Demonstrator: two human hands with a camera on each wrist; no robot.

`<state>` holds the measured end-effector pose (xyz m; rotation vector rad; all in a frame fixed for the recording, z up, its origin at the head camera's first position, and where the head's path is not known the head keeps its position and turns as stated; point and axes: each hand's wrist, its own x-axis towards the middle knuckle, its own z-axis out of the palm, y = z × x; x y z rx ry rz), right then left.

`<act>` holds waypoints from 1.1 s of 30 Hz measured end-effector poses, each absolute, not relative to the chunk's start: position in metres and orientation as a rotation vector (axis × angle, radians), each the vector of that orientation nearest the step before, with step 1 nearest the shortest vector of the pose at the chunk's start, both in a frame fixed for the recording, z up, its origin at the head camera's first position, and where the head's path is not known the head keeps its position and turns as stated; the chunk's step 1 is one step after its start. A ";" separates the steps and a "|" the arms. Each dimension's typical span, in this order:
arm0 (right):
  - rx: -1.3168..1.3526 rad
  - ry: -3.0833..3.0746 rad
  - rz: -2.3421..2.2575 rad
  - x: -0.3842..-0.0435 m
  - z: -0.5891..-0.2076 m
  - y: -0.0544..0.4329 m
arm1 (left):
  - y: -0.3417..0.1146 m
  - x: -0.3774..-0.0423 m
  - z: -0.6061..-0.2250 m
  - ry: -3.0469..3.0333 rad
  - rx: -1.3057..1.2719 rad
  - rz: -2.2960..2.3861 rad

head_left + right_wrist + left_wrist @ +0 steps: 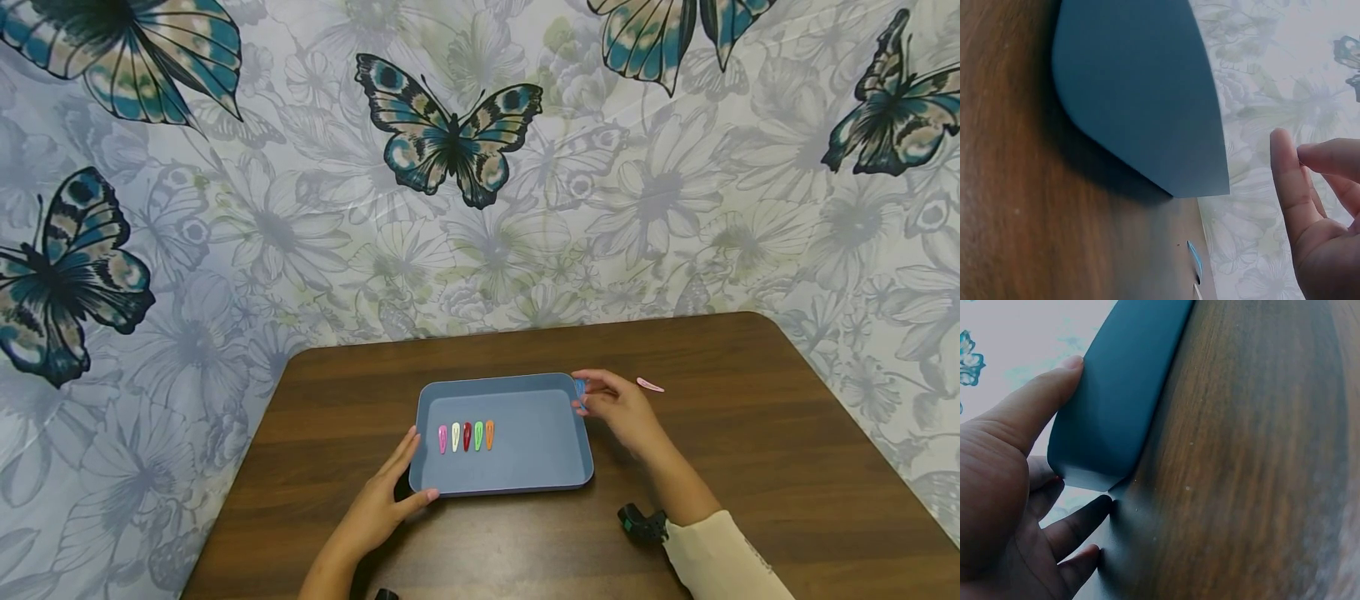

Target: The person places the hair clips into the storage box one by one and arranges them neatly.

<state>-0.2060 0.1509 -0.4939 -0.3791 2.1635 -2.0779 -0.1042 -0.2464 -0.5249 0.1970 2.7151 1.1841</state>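
A blue-grey tray [517, 475] lies on the table with a row of hair snap clips in its left half: pink [442, 439], cream [455, 437], red [467, 436], green [478, 436] and orange [490, 435]. My left hand [378, 504] rests against the tray's front left corner, thumb on the front side and fairly straight fingers along the left. Beyond the tray's right edge is my right hand [617, 407], thumb and fingers apart around a blue clip [1194, 259], which lies on the table in the right wrist view. No clip shows between the right fingertips [1282, 142].
A pink clip [650, 384] lies on the wooden table [720, 433] just right of my right hand. Behind the table hangs a flowered cloth [495, 267] with large butterflies. A black wrist camera [641, 523] sits at my right cuff.
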 end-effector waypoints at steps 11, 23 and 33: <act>-0.361 2.119 -1.973 -0.204 -0.491 0.144 | -0.246 -0.104 -0.525 2.720 0.200 1.180; -0.369 2.173 -1.900 -0.202 -0.492 0.134 | -0.246 -0.104 -0.525 2.713 0.196 1.188; -0.420 2.084 -1.958 -0.201 -0.493 0.123 | -0.246 -0.103 -0.524 2.713 0.193 1.188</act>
